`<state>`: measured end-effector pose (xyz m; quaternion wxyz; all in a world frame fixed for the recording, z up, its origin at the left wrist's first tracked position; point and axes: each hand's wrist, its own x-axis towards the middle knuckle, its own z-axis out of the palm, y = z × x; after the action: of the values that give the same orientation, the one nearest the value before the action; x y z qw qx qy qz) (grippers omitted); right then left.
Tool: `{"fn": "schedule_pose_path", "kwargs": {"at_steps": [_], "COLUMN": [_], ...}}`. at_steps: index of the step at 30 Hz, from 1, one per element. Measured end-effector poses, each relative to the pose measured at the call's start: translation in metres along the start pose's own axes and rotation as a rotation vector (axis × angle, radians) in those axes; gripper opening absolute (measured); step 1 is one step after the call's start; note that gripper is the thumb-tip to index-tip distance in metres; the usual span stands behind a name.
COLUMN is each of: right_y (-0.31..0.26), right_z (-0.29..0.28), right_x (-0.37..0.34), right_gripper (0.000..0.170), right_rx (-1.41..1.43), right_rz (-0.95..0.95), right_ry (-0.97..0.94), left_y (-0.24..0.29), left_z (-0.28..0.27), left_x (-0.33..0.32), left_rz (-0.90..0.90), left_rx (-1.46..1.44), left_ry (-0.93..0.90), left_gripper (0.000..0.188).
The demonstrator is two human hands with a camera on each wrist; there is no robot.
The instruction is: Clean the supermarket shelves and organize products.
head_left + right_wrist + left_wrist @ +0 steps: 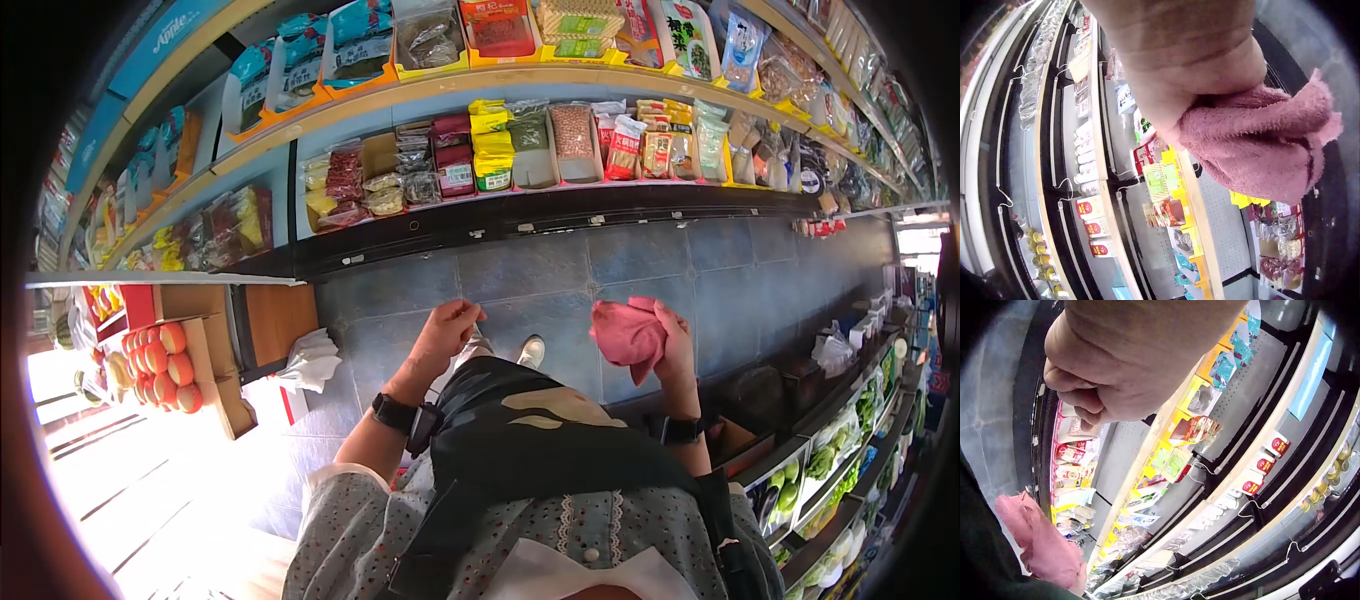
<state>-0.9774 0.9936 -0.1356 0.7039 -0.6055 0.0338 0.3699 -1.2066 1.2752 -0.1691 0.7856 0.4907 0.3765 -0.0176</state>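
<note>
A crumpled pink cloth (630,335), terry-like in texture, is gripped in my right hand (678,350) above the floor, to the right of my body. In the right wrist view the cloth (1260,137) bunches out past the palm and covers most of the fingers. My left hand (448,332) is raised in front of my left side, fingers curled in, with nothing seen in it. The left wrist view shows this hand (1116,369) from its back and side, its fingers folded toward the palm. Both hands are well apart and away from the shelves.
Ahead stands a shelf (400,232) stocked with bagged dry goods in trays. Dark grey floor tiles (530,262) lie between it and me. At left is a carton of red fruit (160,365) and a white plastic bag (312,360). Vegetable racks (825,470) stand at right.
</note>
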Motion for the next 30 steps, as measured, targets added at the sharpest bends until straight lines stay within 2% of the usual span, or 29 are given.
{"fn": "schedule_pose_path", "kwargs": {"at_steps": [6, 8, 10, 12, 13, 15, 16, 18, 19, 21, 22, 24, 25, 27, 28, 30], "right_y": [0.002, 0.002, 0.001, -0.004, -0.005, 0.0, 0.001, 0.0, 0.009, 0.021, 0.023, 0.028, 0.03, 0.035, 0.038, 0.043], "right_z": [-0.004, 0.004, 0.015, 0.031, 0.041, 0.054, 0.068, 0.101, 0.113, 0.132, 0.143, 0.166, 0.175, 0.198, 0.207, 0.22], "right_x": [0.005, 0.01, 0.016, 0.023, 0.025, 0.035, 0.039, 0.046, 0.056, 0.073, 0.082, 0.099, 0.106, 0.116, 0.118, 0.121], "right_gripper": [0.038, 0.038, 0.038, 0.038, 0.038, 0.04, 0.04, 0.041, 0.041, 0.044, 0.044, 0.044, 0.045, 0.046, 0.046, 0.048], "right_rx": [0.009, -0.033, -0.044, -0.064, -0.095, -0.18, -0.189, -0.145, -0.159, -0.096, -0.121, -0.203, -0.205, -0.221, -0.217, -0.242], "right_rz": [0.032, 0.031, 0.034, 0.03, 0.026, 0.053, 0.059, 0.115, 0.121, 0.196, 0.199, 0.291, 0.322, 0.314, 0.307, 0.326], "right_ry": [-0.06, -0.066, -0.078, -0.084, -0.054, -0.01, -0.009, 0.053, 0.058, 0.133, 0.136, 0.048, 0.028, 0.051, 0.048, 0.08], "left_y": [-0.004, -0.011, -0.016, -0.018, -0.015, -0.007, -0.01, -0.013, 0.008, 0.054, 0.052, 0.031, 0.023, 0.007, 0.018, 0.04], "left_z": [-0.006, -0.029, -0.072, -0.117, -0.142, -0.201, -0.241, -0.316, -0.333, -0.353, -0.373, -0.426, -0.446, -0.468, -0.463, -0.453], "left_x": [-0.011, -0.005, 0.011, 0.039, 0.057, 0.101, 0.134, 0.208, 0.226, 0.252, 0.281, 0.343, 0.368, 0.412, 0.412, 0.4], "left_rz": [-0.022, 0.077, 0.083, 0.182, 0.181, 0.283, 0.275, 0.567, 0.556, 0.148, 0.138, 0.136, 0.125, 0.088, 0.0, -0.15], "left_rx": [-0.01, 0.028, 0.037, -0.035, -0.047, 0.007, 0.0, 0.402, 0.39, 0.009, -0.015, 0.58, 0.563, 0.862, 0.87, 0.821], "left_ry": [0.057, 0.136, 0.163, 0.369, 0.375, 0.564, 0.566, 0.644, 0.644, 0.628, 0.628, 0.905, 0.889, 0.921, 0.884, 0.702], "left_gripper": [0.02, 0.018, 0.017, 0.016, 0.016, 0.022, 0.022, 0.033, 0.033, 0.052, 0.052, 0.077, 0.077, 0.095, 0.104, 0.107]}}
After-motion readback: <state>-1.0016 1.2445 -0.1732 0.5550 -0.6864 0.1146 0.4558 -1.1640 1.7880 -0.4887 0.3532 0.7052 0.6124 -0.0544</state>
